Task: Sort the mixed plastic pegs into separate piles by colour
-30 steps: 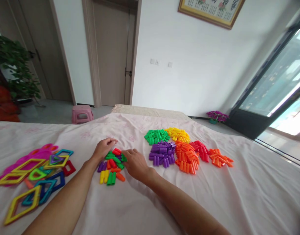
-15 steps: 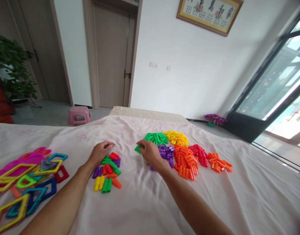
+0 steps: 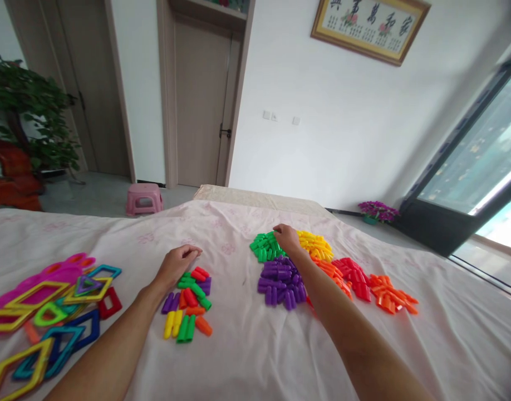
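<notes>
My left hand (image 3: 180, 260) rests on the cloth with its fingers drawn together, just behind a small mixed group of plastic bullet-shaped pieces (image 3: 187, 327) in green, red, purple, yellow and orange. Anything between those fingers is hidden. Farther right, my right hand (image 3: 287, 236) reaches over the edge of a pile of green pieces (image 3: 264, 248), with its fingers curled down. I cannot make out what they hold. Yellow pieces (image 3: 316, 245) lie just right of that hand, and purple pieces (image 3: 283, 283) nearer to me. My right forearm partly covers the orange pile (image 3: 334, 275).
Red pieces (image 3: 353, 275) and a second orange group (image 3: 391, 294) lie at right. At left, coloured frame-shaped tiles (image 3: 86, 328) overlap a pink piece (image 3: 50, 278). A wrinkled pale cloth (image 3: 239, 356) covers the surface. A pink stool (image 3: 145, 199) stands beyond it.
My right hand has moved away from me and rightward, from beside the purple pile to the green pile, uncovering the purple pieces. My left hand stays nearly in place. The view has shifted slightly.
</notes>
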The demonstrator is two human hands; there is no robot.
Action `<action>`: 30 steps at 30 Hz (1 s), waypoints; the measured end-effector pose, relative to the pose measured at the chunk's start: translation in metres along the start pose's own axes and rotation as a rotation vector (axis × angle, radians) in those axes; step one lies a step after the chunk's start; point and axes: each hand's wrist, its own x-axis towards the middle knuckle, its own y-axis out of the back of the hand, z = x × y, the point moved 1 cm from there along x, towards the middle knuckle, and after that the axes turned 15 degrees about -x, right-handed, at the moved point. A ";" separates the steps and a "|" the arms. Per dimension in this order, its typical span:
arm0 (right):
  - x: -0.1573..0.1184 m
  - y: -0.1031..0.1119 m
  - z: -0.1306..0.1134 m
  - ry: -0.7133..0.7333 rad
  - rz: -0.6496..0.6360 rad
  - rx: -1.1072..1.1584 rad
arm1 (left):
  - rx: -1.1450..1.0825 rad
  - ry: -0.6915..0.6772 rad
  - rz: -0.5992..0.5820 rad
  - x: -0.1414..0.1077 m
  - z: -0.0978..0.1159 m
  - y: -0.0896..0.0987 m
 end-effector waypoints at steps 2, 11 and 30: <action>0.001 -0.001 0.001 -0.005 0.000 -0.001 | -0.005 0.000 -0.001 0.000 0.002 -0.001; -0.040 0.016 -0.032 0.138 0.073 0.110 | -0.037 -0.008 0.003 -0.002 0.009 -0.003; -0.184 0.006 -0.166 0.843 -0.150 -0.041 | -0.051 -0.014 0.011 -0.006 0.018 -0.004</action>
